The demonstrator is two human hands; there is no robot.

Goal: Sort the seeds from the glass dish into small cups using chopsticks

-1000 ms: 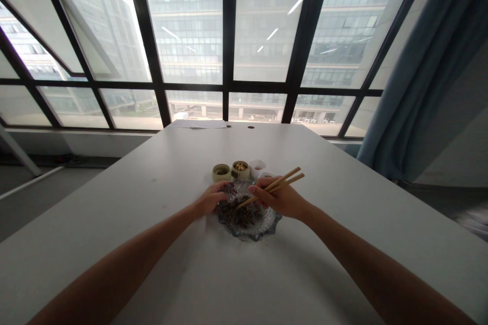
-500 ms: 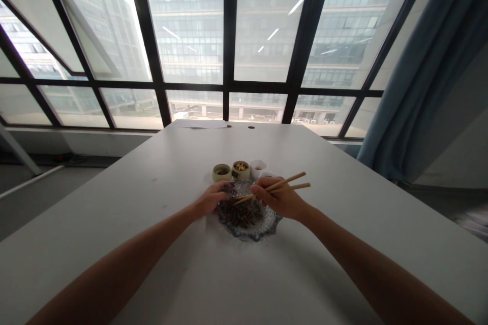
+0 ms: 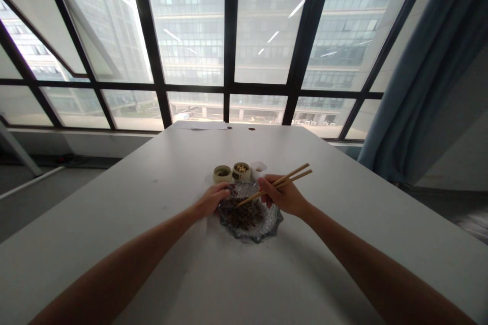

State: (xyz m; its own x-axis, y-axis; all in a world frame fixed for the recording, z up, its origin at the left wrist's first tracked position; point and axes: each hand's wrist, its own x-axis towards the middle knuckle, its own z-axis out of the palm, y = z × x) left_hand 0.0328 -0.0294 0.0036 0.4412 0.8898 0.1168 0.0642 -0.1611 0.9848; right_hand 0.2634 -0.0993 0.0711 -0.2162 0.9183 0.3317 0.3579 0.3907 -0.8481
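Evidently, the dark strips (image 3: 246,217) lie heaped inside the clear bowl (image 3: 271,224), toward its left side, nearer the left hand (image 3: 211,200), which grasps the bowl's left rim. The right hand (image 3: 285,196) grips chopsticks (image 3: 250,199) slanting leftward to the heap. Small cups (image 3: 222,179) stand just beyond the bowl.

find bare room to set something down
Free on the white table: between the two round cream cups and the white paper, and nearer, between both forearms. Crowded: around the scalloped clear-glass bowl, with the left hand, the right hand holding tan wooden chopsticks, and the cups.
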